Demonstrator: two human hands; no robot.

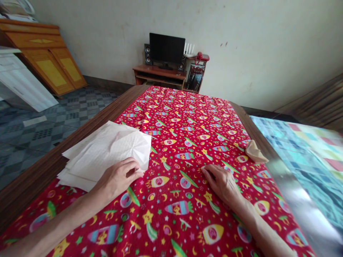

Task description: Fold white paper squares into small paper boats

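The left hand (122, 174) pinches the near edge of a creased paper (128, 142), which lies up and left from this grip, on a paper pile (80, 169). I can't tell its longer way. The right hand (223, 182) is farther off on the red cloth (184, 132), fingers bent; I can't tell if it holds anything. A folded scrap (254, 152) sits near the counter's (118, 107) right edge.

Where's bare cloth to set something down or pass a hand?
Free: red patterned cloth beyond both hands, right of the paper stack; also the strip between left hand and right hand, running toward the viewer. Crowded: left side, with the left hand at the stack's near-right edge. Tighter: between right hand and the beige crumpled piece.
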